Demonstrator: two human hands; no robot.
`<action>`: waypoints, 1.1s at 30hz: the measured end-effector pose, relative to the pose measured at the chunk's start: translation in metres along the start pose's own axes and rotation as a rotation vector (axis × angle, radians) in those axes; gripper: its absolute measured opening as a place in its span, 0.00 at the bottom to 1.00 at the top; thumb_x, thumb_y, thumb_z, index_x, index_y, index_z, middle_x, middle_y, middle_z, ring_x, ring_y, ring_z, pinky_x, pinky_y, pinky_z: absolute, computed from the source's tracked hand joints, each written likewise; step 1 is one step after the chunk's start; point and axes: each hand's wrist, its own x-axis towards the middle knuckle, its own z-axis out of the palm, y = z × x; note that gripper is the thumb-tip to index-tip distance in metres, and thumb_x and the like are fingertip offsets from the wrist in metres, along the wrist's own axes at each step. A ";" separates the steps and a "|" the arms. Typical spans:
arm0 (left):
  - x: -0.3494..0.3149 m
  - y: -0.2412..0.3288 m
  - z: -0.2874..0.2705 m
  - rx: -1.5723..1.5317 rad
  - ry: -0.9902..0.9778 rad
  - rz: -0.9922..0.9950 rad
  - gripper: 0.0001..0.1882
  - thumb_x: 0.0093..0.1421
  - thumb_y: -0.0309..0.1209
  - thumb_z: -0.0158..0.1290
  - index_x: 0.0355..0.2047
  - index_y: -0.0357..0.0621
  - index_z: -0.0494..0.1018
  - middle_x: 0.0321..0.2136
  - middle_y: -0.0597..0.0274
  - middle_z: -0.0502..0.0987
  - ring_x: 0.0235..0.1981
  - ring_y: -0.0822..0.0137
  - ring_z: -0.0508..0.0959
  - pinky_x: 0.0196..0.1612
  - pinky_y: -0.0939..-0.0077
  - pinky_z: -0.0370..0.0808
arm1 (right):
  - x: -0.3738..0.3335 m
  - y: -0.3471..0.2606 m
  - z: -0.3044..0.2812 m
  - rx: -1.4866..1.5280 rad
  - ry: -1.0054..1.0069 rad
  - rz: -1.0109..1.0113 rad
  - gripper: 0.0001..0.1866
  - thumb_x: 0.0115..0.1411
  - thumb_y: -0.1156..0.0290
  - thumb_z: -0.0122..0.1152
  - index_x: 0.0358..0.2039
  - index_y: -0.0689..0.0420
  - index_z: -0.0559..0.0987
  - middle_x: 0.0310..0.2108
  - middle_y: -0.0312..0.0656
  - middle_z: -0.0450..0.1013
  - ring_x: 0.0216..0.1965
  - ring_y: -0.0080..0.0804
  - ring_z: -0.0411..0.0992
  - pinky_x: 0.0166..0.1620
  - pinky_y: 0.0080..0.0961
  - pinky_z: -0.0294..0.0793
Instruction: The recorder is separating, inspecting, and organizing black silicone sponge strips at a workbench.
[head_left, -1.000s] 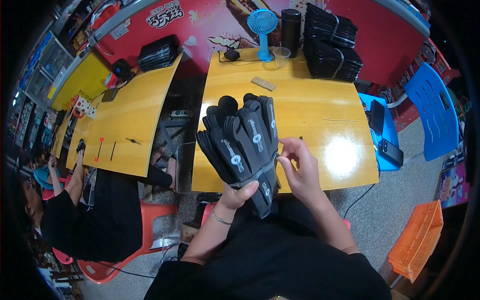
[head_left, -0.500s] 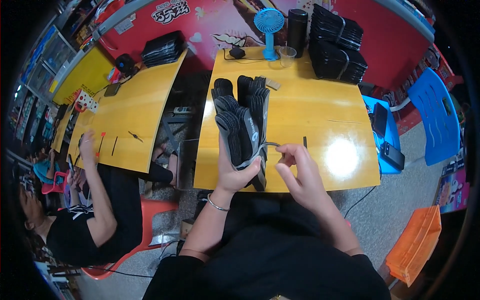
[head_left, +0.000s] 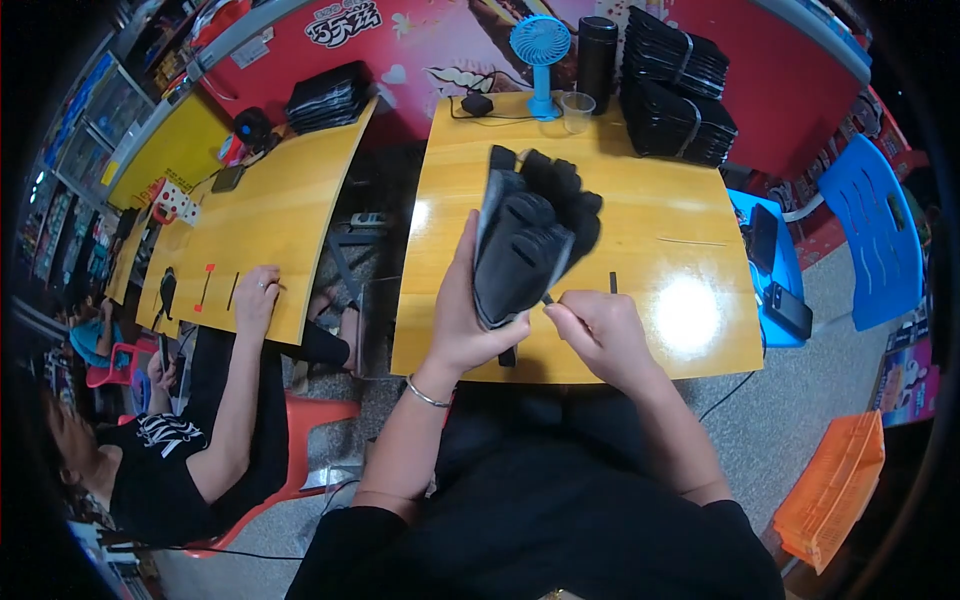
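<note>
A bundle of black-and-grey gloves (head_left: 520, 250) is held tilted above the near part of the yellow table, glove fingers pointing up and away. My left hand (head_left: 462, 335), a bangle on its wrist, wraps round the bundle's lower end from the left, thumb across the front. Just right of it, my right hand (head_left: 603, 332) is closed in a pinch on a thin dark strap (head_left: 547, 299) that comes out beside the bundle's lower right edge. How the strap runs behind the gloves is hidden.
On my table (head_left: 640, 215) lie a short black strip (head_left: 613, 282) and a thin stick; a blue fan (head_left: 541, 65), plastic cup (head_left: 577, 112), black cylinder (head_left: 597, 62) and tied black stacks (head_left: 683, 120) stand behind. Phones lie right. A co-worker (head_left: 160, 450) sits left.
The bundle has turned over between my hands, so a dark smooth face shows instead of the grey-edged layers. My right hand has closed more tightly. The co-worker's hand has moved nearer their table's edge.
</note>
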 end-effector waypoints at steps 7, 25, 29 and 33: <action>0.016 -0.016 -0.017 0.708 0.093 0.167 0.56 0.33 0.27 0.62 0.63 0.40 0.46 0.42 0.46 0.68 0.43 0.47 0.70 0.49 0.59 0.66 | -0.016 -0.017 0.003 0.147 -0.061 -0.018 0.15 0.57 0.68 0.54 0.16 0.61 0.68 0.15 0.49 0.63 0.17 0.45 0.66 0.21 0.34 0.62; 0.000 -0.048 -0.004 1.139 -0.193 0.305 0.38 0.43 0.26 0.55 0.56 0.29 0.56 0.44 0.50 0.70 0.52 0.58 0.67 0.61 0.52 0.53 | -0.023 -0.020 0.020 0.793 0.051 0.455 0.19 0.63 0.65 0.47 0.15 0.56 0.65 0.11 0.30 0.58 0.14 0.16 0.55 0.18 0.17 0.54; -0.005 -0.054 -0.007 1.147 -0.215 0.325 0.36 0.46 0.25 0.54 0.56 0.30 0.56 0.44 0.50 0.71 0.52 0.58 0.68 0.60 0.53 0.55 | 0.000 -0.014 0.001 1.002 0.150 0.479 0.20 0.65 0.61 0.45 0.16 0.52 0.64 0.11 0.28 0.56 0.13 0.14 0.52 0.17 0.15 0.49; -0.015 -0.066 -0.003 1.038 -0.198 0.504 0.30 0.51 0.24 0.48 0.56 0.31 0.56 0.45 0.50 0.71 0.51 0.57 0.69 0.59 0.55 0.59 | 0.040 -0.012 -0.031 1.213 0.245 0.488 0.18 0.64 0.60 0.47 0.18 0.52 0.64 0.12 0.27 0.54 0.13 0.17 0.52 0.19 0.14 0.52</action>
